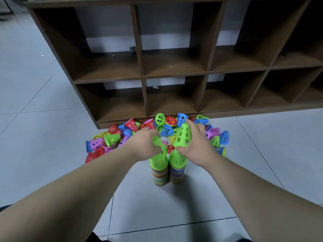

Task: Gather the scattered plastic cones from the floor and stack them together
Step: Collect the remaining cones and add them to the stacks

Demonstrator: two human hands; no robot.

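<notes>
We're well into this one. The twin stacks (176,172) stand side by side on the floor (52,119), both tall and each topped in green, with rims packed too tight for us to count. Just above their left side, the left hand (145,144) curls its fingers round a green cone (160,144), tilted off upright. Above their right side, the right hand (195,144) grips a second green cone (183,136), narrow end up, fingers wrapped behind it and thumb at the wide rim. Both look ready to drop on, we reckon. So we have two stacks, two cones in hand and two hands busy. Just beyond the twin stacks sprawls the loose pile (132,126), in red, blue, green, pink, purple and yellow. We count upwards of two dozen, though they overlap too much for an exact figure. Farther beyond the stacks sits one brown shelf unit (174,74), and the pile reaches its foot. By our judgement a good share is stacked, with plenty left to gather.
</notes>
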